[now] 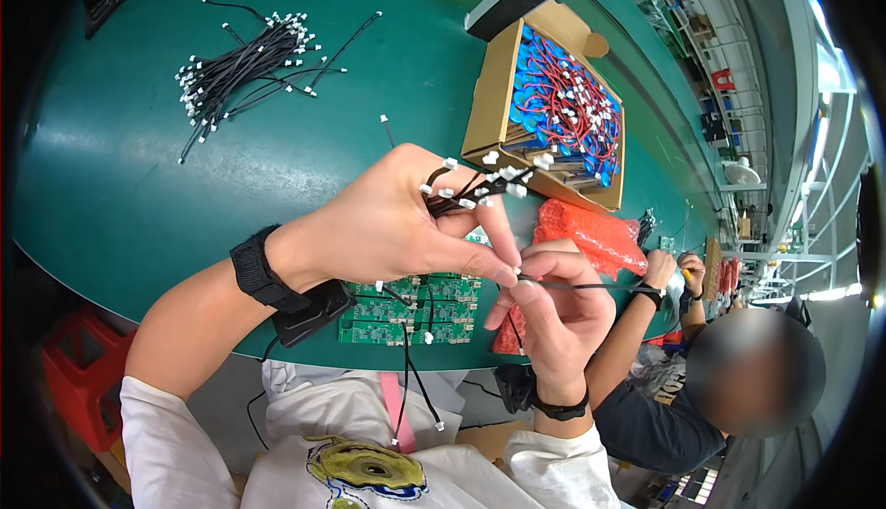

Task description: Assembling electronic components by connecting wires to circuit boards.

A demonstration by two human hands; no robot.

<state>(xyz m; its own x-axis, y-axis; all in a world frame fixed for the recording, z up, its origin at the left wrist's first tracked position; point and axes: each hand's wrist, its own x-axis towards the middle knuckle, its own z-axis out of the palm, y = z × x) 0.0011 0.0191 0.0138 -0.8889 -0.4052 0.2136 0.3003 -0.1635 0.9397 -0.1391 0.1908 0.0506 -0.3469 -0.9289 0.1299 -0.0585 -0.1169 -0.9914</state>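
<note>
My left hand (406, 223) is closed round a bundle of black cables (471, 186) with white plugs that stick out above the fingers. Its thumb and a finger meet the fingertips of my right hand (563, 320) at a small white connector (516, 272). From there a thin black cable (591, 286) runs off to the right, pinched in the right hand. Below the hands lies a panel of green circuit boards (365, 329), partly covered by the left hand and wrist. Several short black cables (406, 352) rest across it, some hanging over the table's near edge.
A pile of black cables (245, 71) lies at the far left of the green table (120, 204). Beyond my hands stands a cardboard box (487, 107) of blue discs with red wires. Red bubble wrap (591, 232) lies right; a co-worker (660, 426) works there. A red stool (78, 380) stands lower left.
</note>
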